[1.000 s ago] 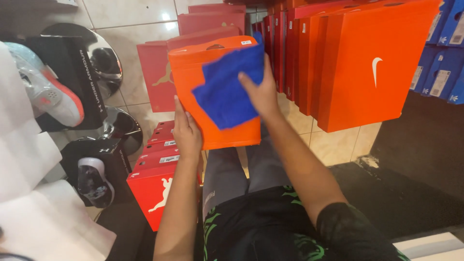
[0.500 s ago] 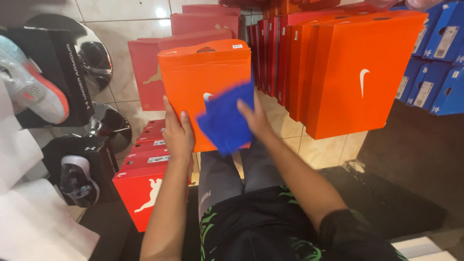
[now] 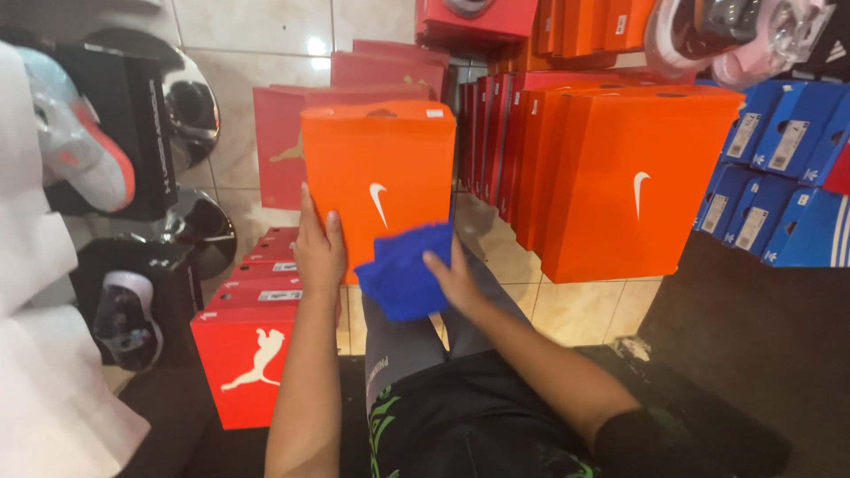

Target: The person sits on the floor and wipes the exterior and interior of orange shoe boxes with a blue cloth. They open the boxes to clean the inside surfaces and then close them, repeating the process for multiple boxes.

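Left hand [image 3: 319,252] grips the upright orange box [image 3: 381,177] by its edge while right hand [image 3: 456,281] presses a blue cloth [image 3: 403,274] against its lower front.

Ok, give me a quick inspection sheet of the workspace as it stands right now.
Surface: pale tiled floor, shoe boxes standing on it.
Job's things: orange shoe box held upright; blue cloth pressed against its lower front.
Clutter: row of orange boxes to the right, red boxes stacked low on the left, blue boxes far right, shoes on black stands at left.
Grippers: left hand grips the box's left edge; right hand holds the cloth.
Cables: nothing seen.
Surroundings: white paper at lower left; no other person seen.
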